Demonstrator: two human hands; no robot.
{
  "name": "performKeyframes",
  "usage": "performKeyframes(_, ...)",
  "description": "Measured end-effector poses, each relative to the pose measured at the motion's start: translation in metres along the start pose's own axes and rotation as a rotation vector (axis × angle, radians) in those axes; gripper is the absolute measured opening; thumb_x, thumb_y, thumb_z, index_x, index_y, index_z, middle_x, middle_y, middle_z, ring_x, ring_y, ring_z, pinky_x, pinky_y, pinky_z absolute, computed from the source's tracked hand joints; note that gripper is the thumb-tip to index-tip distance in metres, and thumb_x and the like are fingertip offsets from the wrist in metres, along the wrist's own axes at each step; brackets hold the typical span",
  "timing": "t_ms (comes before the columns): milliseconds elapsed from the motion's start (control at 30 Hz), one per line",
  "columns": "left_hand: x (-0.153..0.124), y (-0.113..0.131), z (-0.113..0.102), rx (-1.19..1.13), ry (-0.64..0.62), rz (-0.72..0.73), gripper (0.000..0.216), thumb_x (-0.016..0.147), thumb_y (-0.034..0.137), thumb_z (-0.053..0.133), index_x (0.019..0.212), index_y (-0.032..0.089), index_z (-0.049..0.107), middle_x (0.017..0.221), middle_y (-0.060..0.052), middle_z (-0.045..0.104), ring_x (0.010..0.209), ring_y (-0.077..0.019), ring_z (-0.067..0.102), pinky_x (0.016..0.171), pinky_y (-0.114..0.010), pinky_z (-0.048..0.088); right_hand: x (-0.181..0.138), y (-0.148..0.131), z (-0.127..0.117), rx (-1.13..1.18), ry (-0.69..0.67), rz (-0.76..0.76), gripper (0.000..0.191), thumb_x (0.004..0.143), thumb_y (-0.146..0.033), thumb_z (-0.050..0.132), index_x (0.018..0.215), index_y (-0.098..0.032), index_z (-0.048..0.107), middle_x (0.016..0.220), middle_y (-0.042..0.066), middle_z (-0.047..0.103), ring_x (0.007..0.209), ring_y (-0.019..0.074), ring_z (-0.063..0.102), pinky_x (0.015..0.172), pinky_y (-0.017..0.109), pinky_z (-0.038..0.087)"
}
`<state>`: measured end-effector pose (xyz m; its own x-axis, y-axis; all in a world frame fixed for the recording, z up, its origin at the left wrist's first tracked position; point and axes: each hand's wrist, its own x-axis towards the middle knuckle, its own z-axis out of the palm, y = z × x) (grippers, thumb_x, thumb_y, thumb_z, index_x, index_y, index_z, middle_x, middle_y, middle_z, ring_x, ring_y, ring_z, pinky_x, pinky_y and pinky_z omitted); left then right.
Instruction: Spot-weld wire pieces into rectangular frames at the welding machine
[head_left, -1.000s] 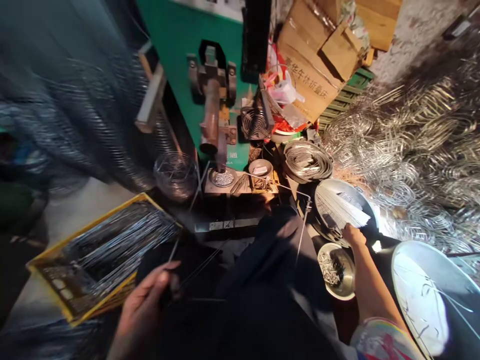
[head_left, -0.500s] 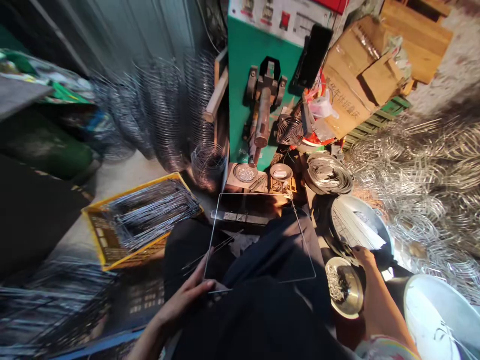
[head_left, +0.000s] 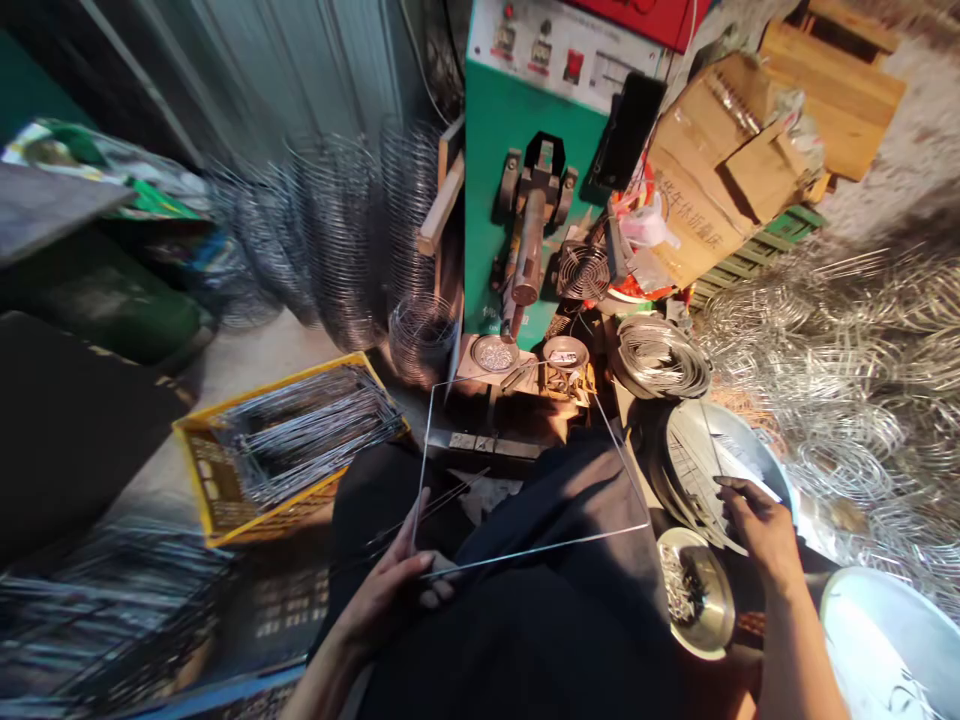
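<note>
My left hand (head_left: 390, 590) is closed on the near left corner of a thin four-sided wire frame (head_left: 540, 548). This frame lies tilted above my dark-trousered lap, its far side reaching toward the machine's small tray. At the right, my right hand (head_left: 765, 530) pinches a thin strip of wire (head_left: 712, 438) between thumb and fingers. The strip stands up over a metal basin (head_left: 776, 465) that holds a fan of pale flat strips. Below that hand sits a brass-coloured bowl (head_left: 718, 605) with small metal pieces in it.
Ahead stands a green machine (head_left: 487, 230) with a protruding metal arm (head_left: 531, 250). A yellow crate (head_left: 199, 485) of wire pieces is at the left. Wire coils (head_left: 664, 355) and a pale basin (head_left: 862, 630) flank my right side. Stacked wire rings (head_left: 337, 240) stand behind the crate.
My right hand has risen out of the strip basin, now with a thin strip of wire in its fingers. The wire frame has tilted, its near right corner shifting right and up.
</note>
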<state>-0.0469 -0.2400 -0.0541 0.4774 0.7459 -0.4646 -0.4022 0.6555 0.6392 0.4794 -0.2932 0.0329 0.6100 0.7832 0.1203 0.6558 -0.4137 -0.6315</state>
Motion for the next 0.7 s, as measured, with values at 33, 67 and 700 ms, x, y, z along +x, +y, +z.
performKeyframes(33,0.001,0.001,0.001,0.002,-0.005,0.003,0.104,0.085,0.027,0.072,0.159,0.031,-0.001,0.078,-0.009,0.074,0.06,-0.0201,0.068,0.052,-0.023,0.049,-0.007,-0.018,0.003,0.039,-0.033,-0.046,0.04,0.08,-0.051,0.062,0.096,-0.017,0.076,0.075,0.008,0.073,0.065,0.0216,0.067,0.064,0.033,0.057)
performKeyframes(67,0.0,0.002,0.001,0.004,-0.008,0.012,0.103,0.085,0.027,0.072,0.159,0.031,0.0,0.078,-0.009,0.074,0.06,-0.0203,0.068,0.052,-0.023,0.049,-0.014,-0.037,0.007,0.082,-0.072,-0.102,0.039,0.083,-0.05,0.062,0.099,-0.018,0.075,0.086,0.01,0.075,0.078,0.0238,0.07,0.074,0.036,0.058)
performKeyframes(700,-0.013,0.01,0.002,0.033,0.013,0.082,0.096,0.081,0.031,0.076,0.159,0.023,0.02,0.073,-0.01,0.073,0.058,-0.0192,0.065,0.052,-0.023,0.047,-0.043,-0.129,0.097,-0.112,-0.316,-0.729,0.029,0.096,-0.029,0.049,0.111,-0.023,0.073,0.103,0.007,0.076,0.096,0.0235,0.07,0.087,0.041,0.051)
